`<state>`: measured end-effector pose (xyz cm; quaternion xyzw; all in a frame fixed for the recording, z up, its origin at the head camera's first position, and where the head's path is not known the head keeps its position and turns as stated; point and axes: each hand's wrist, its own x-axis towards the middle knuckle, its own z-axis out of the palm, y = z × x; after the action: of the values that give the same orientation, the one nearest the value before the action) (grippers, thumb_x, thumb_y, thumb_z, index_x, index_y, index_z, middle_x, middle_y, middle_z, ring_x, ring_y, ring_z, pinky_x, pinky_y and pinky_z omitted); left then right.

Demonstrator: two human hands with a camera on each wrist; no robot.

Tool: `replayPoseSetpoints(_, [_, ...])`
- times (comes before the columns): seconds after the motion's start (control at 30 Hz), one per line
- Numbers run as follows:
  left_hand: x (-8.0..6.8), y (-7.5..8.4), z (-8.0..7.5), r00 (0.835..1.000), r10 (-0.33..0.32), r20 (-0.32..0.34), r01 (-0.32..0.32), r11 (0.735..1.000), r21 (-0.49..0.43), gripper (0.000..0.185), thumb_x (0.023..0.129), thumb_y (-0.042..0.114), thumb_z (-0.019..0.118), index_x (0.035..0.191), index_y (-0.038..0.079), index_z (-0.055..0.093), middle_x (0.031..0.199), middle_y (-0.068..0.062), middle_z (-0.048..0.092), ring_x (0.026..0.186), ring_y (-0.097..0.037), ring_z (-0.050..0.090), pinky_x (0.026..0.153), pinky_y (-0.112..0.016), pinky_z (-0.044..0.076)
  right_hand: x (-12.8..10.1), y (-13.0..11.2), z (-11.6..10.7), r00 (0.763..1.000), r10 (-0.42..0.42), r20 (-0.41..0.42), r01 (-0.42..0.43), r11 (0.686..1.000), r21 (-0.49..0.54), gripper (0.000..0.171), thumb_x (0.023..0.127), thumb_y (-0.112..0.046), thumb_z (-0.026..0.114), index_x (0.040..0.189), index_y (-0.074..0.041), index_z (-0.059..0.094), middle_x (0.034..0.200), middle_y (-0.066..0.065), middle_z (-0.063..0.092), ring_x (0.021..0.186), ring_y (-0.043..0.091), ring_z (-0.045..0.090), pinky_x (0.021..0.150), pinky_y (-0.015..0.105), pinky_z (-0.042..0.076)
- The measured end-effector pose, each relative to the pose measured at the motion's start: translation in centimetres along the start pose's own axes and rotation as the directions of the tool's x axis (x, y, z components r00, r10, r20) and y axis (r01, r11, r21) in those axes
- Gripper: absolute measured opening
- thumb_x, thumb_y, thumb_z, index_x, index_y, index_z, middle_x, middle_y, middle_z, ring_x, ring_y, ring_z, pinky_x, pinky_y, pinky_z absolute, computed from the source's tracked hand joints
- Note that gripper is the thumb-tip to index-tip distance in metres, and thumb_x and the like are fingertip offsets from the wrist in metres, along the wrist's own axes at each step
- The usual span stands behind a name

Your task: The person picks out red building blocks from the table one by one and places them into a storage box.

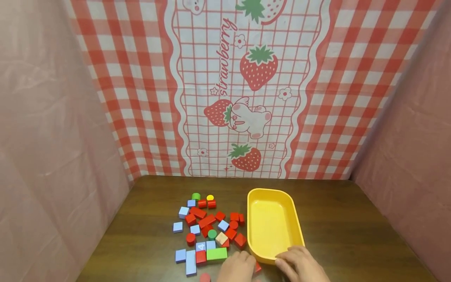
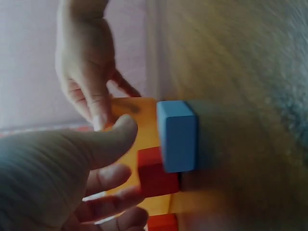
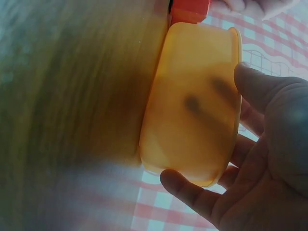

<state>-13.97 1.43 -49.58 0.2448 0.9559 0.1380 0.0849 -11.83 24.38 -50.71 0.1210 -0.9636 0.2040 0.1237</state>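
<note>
A yellow plastic tray [image 1: 269,223] stands right of the blocks with bare insides. My right hand [image 1: 301,266] holds its near rim, and in the right wrist view the thumb lies against the tray's [image 3: 192,106] edge. My left hand [image 1: 237,268] is low over the table, left of the tray's near corner. In the left wrist view its thumb is extended and its fingers are loosely bent beside a red block [image 2: 156,173]; I cannot tell whether they touch it. Close by stands a blue block [image 2: 180,137]. No block shows in the left hand's grasp.
Several red, blue and green blocks lie scattered left of the tray, among them a long green block [image 1: 217,253], a plain wooden block [image 1: 221,238] and a yellow piece [image 1: 210,197]. A strawberry-print cloth [image 1: 243,117] hangs behind the brown table [image 1: 338,219], with pink cloth on both sides.
</note>
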Motion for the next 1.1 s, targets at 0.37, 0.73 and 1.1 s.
replayPoseSetpoints(0.37, [0.1,-0.4,0.6,0.997,-0.055,-0.054,0.052,0.997,-0.055,0.022,0.089,0.032,0.086,0.093,0.019,0.069,0.085,0.005,0.06,0.078,-0.01,0.055,0.07,-0.027,0.051,-0.6,0.8,0.2,1.0,0.007,0.01,-0.007,1.0,-0.006,0.008,0.095,-0.048,0.078,0.092,-0.041,0.079,0.105,-0.018,0.073,0.104,0.009,0.065,0.084,0.034,0.059])
replayPoseSetpoints(0.73, [-3.2,-1.5,-5.2,0.968,-0.003,-0.251,-0.058,0.97,-0.238,0.019,0.091,0.029,0.085,0.099,0.029,0.068,0.092,0.018,0.065,0.079,0.001,0.053,0.074,-0.024,0.052,-1.3,1.6,0.7,0.991,-0.124,-0.044,0.125,0.992,0.01,0.007,0.095,-0.04,0.08,0.09,-0.043,0.077,0.098,-0.026,0.07,0.099,0.005,0.062,0.08,0.03,0.056])
replayPoseSetpoints(1.1, [0.2,-0.7,-3.3,0.897,0.14,-0.42,-0.22,0.964,-0.148,0.02,0.093,0.027,0.084,0.105,0.023,0.069,0.096,0.011,0.069,0.079,0.003,0.053,0.07,-0.016,0.046,-1.9,1.1,0.9,0.993,-0.078,-0.088,0.082,0.996,0.041,0.016,0.096,-0.038,0.079,0.081,-0.043,0.075,0.09,-0.031,0.065,0.094,0.001,0.06,0.079,0.028,0.055])
